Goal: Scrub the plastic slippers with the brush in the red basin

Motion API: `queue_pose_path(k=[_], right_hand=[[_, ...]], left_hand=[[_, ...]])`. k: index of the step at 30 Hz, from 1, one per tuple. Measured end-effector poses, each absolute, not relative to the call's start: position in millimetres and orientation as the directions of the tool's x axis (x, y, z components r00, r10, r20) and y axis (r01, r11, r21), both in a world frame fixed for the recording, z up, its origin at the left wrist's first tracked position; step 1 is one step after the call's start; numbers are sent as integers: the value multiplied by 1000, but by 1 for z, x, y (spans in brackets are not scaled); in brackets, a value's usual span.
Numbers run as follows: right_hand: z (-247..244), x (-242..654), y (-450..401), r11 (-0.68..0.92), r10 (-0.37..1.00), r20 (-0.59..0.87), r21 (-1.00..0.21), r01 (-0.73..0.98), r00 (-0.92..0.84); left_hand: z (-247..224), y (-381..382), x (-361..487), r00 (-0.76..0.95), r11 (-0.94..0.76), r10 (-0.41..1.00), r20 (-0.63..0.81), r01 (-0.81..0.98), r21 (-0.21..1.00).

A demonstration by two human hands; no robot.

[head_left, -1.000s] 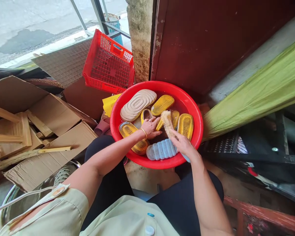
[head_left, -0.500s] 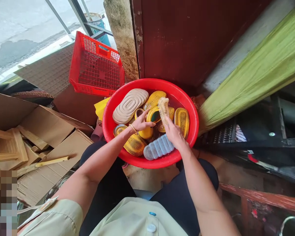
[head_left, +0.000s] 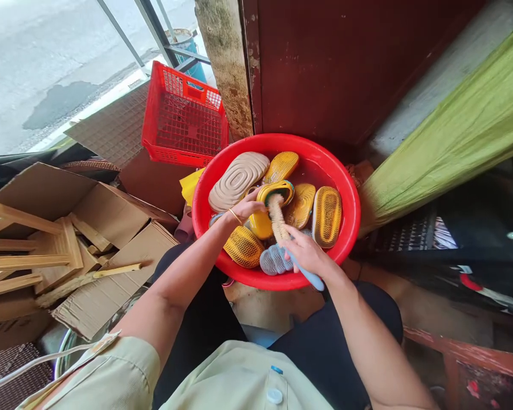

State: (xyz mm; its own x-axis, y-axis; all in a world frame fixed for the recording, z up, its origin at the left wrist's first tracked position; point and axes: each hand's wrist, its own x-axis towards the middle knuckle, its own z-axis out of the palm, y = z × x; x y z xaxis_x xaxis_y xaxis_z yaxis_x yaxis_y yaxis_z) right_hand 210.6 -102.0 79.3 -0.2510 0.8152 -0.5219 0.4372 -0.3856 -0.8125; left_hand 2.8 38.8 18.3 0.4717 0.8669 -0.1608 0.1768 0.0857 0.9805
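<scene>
One head-worn camera looks forward and steeply down; the red basin (head_left: 351,210) lies fairly near, at twelve o'clock.

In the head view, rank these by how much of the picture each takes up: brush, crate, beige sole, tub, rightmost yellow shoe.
1. Tub
2. Crate
3. Beige sole
Smallest two: brush and rightmost yellow shoe. They look too alike in area to rank, and the right hand hides part of the brush.
</scene>
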Motion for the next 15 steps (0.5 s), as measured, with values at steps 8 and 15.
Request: queue_pose_path(k=[8, 15], right_hand=[[39, 196, -42, -546, 832, -552, -831, 105, -48], [47, 198, -56, -485, 850, -502, -864, 135, -157]], left_hand=[[30, 11, 18, 565, -119, 807, -173, 442, 889], [26, 15, 20, 314, -37, 914, -256, 694, 720]])
